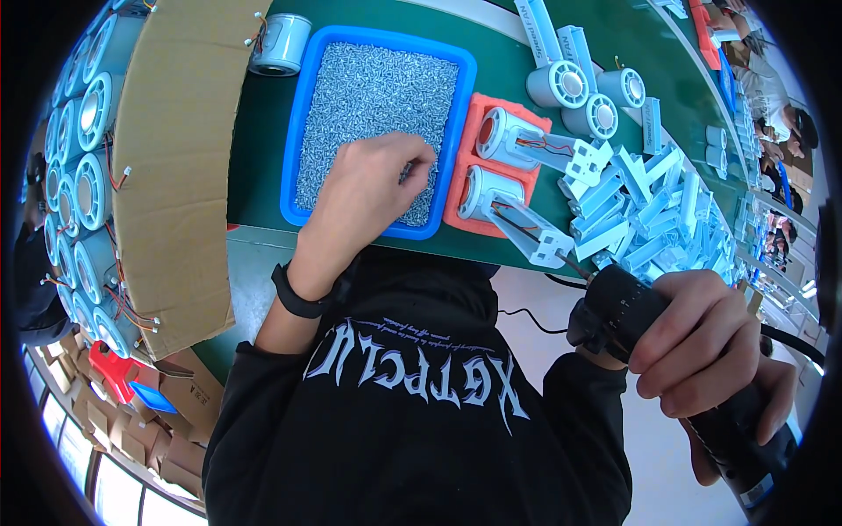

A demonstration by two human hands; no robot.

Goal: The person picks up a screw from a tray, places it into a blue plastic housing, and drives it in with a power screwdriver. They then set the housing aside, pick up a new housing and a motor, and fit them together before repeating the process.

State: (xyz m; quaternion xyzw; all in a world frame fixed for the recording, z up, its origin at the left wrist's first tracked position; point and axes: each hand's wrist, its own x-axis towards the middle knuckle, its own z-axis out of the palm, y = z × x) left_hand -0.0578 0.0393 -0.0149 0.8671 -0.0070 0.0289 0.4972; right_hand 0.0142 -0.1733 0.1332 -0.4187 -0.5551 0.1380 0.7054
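Observation:
My left hand (377, 175) is over a blue tray (395, 40) full of small silver screws (377, 88). Its fingers are curled into a pinch at the screws; whatever they hold is hidden. My right hand (702, 342) grips a black electric screwdriver (627, 302), its bit pointing at the end plate of the nearer bracket (551, 247). I cannot tell if the bit touches the plate. Two white cylindrical motors (493, 188) lie side by side in a pink foam holder (481, 228), each with a light bracket and red and black wires.
Loose light-blue brackets (649, 206) are piled right of the foam. Several motors (561, 83) and long handle pieces (537, 31) lie behind them. One motor (282, 44) stands left of the tray. Stacked motors (92, 188) and cardboard (180, 167) fill the left. People sit farther right.

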